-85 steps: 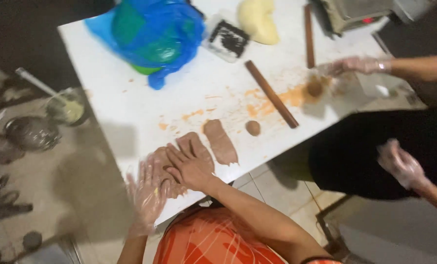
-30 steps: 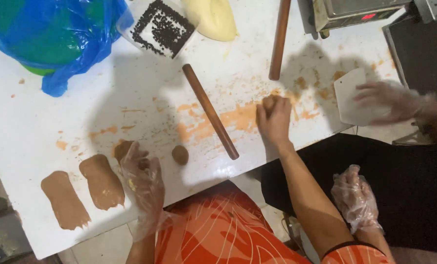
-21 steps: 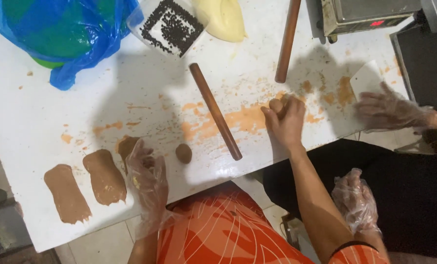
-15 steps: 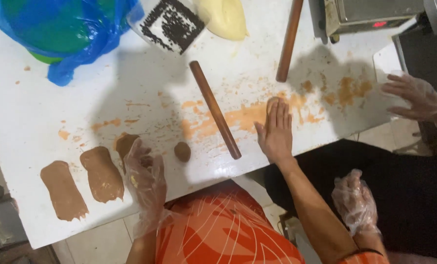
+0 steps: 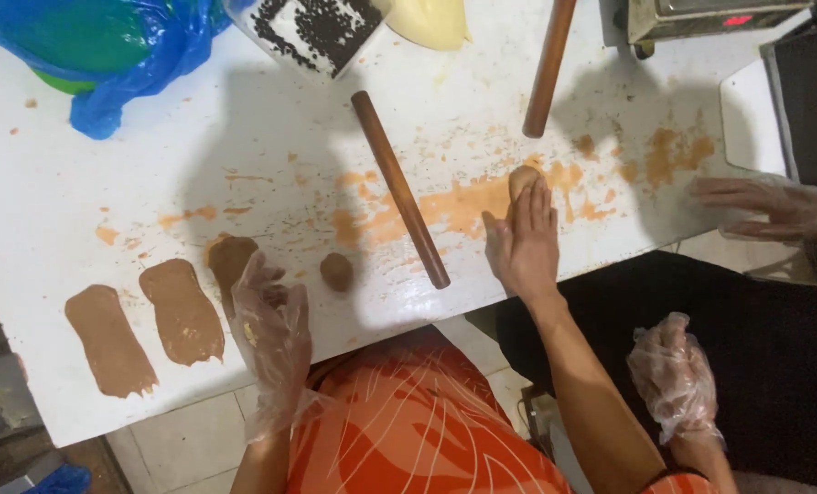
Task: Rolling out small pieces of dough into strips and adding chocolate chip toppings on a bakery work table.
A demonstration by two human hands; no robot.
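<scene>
Head view, looking straight down: white table (image 5: 79, 192) fills most of the frame, smeared with orange-brown streaks across its middle. Blue plastic bag (image 5: 97, 46) sits at the far left corner over something green. Orange patterned garment of the wearer shows at the bottom edge. A co-worker in black stands at the right, with one gloved hand (image 5: 765, 206) flat near the table's right edge and another gloved hand (image 5: 678, 375) hanging low by the dark clothing. Two wooden rolling pins: one (image 5: 399, 187) lies diagonally mid-table, the other (image 5: 548, 64) lies farther back, near upright in frame. Two flattened brown dough slabs (image 5: 143, 325) lie side by side near the front left edge. Left hand (image 5: 271, 325), in a clear plastic glove, rests with fingers spread loosely, fingertips touching a third dough piece (image 5: 230, 261) (holding nothing). Right hand (image 5: 523, 242), bare, lies flat and open, fingers pressing on a small tan dough lump (image 5: 523, 178) atop the orange smear. Small dough ball (image 5: 337, 272) sits between the hands, untouched.
</scene>
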